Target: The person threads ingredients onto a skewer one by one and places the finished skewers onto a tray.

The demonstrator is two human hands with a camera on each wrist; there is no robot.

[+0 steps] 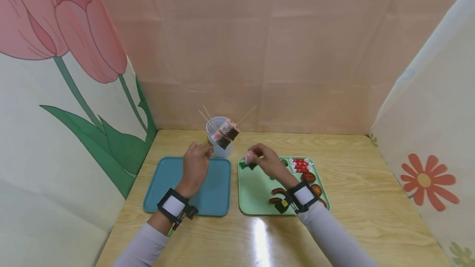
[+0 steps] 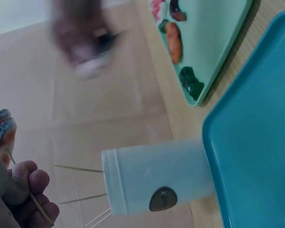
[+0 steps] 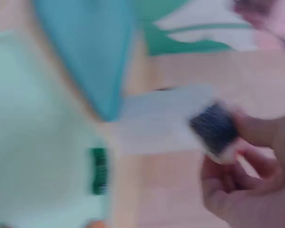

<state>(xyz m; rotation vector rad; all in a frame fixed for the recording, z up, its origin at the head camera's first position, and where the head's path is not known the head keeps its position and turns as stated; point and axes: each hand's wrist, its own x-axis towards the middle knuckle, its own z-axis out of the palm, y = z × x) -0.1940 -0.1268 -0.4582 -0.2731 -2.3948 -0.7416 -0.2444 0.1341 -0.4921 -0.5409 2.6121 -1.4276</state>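
My left hand (image 1: 195,166) pinches a thin wooden skewer (image 2: 36,207). Threaded on it are pieces of fish (image 1: 227,133) with dark, silvery skin and pinkish flesh, in front of the clear cup. Over the far left part of the green tray, my right hand (image 1: 272,163) holds another fish piece (image 3: 214,128) between thumb and fingers. That piece is apart from the skewer. In the left wrist view the right hand is blurred.
A translucent cup (image 2: 156,175) with several skewers stands behind the blue tray (image 1: 215,195). On the green tray (image 1: 252,201) lie red-and-white sticks (image 1: 300,165), tomato slices (image 1: 316,190), dark red curved pieces (image 1: 276,200) and green pieces (image 2: 191,83).
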